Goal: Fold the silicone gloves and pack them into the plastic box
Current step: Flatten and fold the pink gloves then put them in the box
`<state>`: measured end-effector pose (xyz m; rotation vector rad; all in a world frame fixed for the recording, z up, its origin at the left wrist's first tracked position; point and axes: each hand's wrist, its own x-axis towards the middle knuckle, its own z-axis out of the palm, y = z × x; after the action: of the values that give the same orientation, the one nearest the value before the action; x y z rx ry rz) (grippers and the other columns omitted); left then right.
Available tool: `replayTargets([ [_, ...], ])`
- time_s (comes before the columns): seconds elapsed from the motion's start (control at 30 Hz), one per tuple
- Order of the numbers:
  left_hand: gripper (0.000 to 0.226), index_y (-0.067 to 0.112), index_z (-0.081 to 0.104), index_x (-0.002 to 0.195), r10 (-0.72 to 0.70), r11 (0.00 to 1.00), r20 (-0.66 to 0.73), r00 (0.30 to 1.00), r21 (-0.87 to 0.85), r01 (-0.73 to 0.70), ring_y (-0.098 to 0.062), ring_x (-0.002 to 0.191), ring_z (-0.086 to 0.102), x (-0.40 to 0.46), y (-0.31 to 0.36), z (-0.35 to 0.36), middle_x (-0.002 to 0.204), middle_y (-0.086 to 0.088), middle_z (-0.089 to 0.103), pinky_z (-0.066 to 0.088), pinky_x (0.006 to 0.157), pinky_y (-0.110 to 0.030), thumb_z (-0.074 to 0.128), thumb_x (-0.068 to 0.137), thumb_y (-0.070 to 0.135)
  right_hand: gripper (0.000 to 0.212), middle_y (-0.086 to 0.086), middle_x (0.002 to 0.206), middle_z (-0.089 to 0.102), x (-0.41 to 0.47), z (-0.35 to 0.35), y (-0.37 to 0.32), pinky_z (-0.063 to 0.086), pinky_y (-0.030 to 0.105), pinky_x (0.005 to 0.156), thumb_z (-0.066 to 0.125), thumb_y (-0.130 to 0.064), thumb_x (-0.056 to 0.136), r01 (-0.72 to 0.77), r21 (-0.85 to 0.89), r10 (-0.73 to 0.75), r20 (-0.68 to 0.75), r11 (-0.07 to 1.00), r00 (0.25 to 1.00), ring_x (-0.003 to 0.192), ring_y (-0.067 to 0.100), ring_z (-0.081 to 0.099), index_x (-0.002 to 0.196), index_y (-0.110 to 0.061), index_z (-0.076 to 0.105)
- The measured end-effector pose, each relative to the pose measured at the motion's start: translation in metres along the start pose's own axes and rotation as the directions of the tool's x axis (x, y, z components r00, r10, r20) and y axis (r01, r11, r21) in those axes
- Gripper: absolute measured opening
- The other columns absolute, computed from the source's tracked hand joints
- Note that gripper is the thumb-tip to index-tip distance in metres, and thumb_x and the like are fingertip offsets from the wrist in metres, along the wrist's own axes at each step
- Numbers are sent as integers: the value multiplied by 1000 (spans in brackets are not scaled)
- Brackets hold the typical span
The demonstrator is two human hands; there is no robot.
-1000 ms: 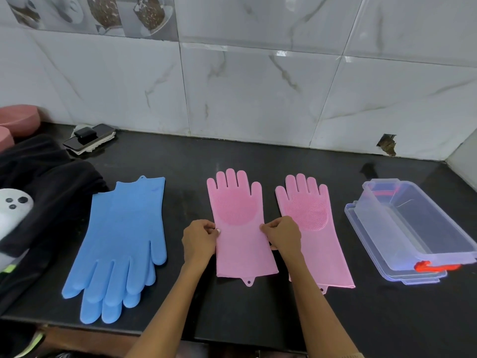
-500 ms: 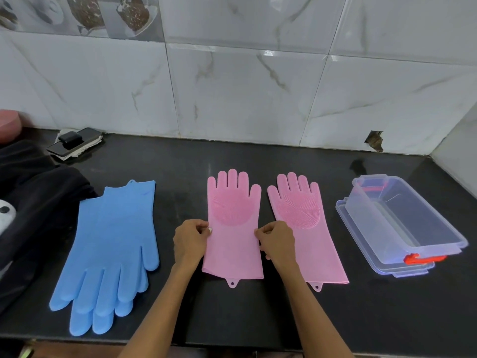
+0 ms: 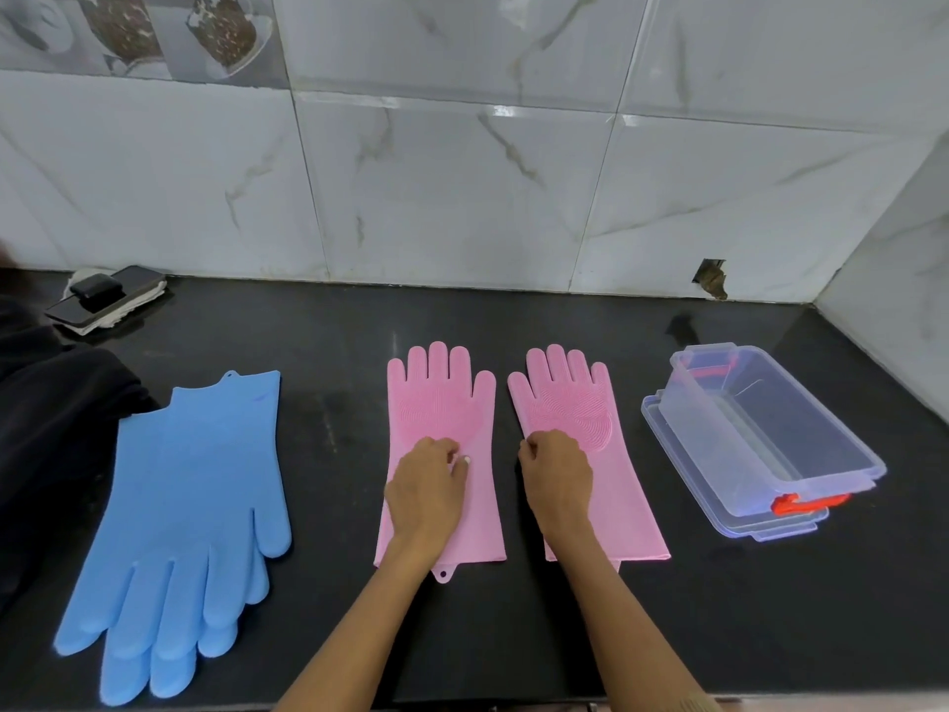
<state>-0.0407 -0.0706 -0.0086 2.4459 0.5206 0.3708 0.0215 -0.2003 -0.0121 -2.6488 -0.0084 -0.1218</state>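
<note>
Curled fingers (image 3: pixel 454 451) of the left hand (image 3: pixel 423 493) press down on the left pink glove (image 3: pixel 441 403); they grip nothing visible, knuckles loosely bent over the palm area. Farthest left on the black counter (image 3: pixel 334 352), a dark cloth (image 3: pixel 46 429) lies bunched beside the blue gloves (image 3: pixel 179 506), stacked one on the other with fingertips toward the person, apparently set aside for later folding. At centre, the two pink gloves lie flat, palms up and fingers toward the tiled wall, close but apart, likely spread to smooth them before folding. The right hand (image 3: pixel 557 480), fingers likewise curled, rests on the right pink glove (image 3: pixel 590 418); whether it pinches the silicone cannot be told. At far right, the plastic box (image 3: pixel 708 444) stands open on its lid, empty, within easy reach for packing.
</note>
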Motion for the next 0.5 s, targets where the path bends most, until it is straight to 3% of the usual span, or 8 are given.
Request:
replayTargets([
  [0.1,35,20,56,126,98,991,67,993,85,-103,-17,106,51,-4,0,11,119,3,59,43,86,-28,48,95,36,20,6,90,66,2,3,-1,47,25,66,50,-21,96,46,-65,-46,2,997,999,73,15,59,90,-10,66],
  [0.17,37,21,53,128,141,978,79,987,146,-151,-15,108,46,-6,-5,16,122,4,55,38,90,-26,46,96,38,13,6,95,64,4,3,-4,48,26,69,52,-17,95,65,-108,-62,26,992,998,79,17,61,95,-9,63],
  [0.33,34,24,54,126,172,971,87,981,154,-183,-14,111,43,-9,-11,18,124,7,51,34,92,-27,43,97,38,10,8,102,61,7,6,-10,51,28,75,54,-12,94,76,-123,-69,58,989,996,86,21,62,101,-7,60],
  [0.5,34,25,55,126,174,970,87,981,158,-186,-14,111,43,-8,-12,18,124,8,52,33,92,-27,43,96,38,12,9,99,61,3,16,-16,46,26,71,50,-12,95,138,-70,-135,51,988,990,83,20,60,97,-6,61],
])
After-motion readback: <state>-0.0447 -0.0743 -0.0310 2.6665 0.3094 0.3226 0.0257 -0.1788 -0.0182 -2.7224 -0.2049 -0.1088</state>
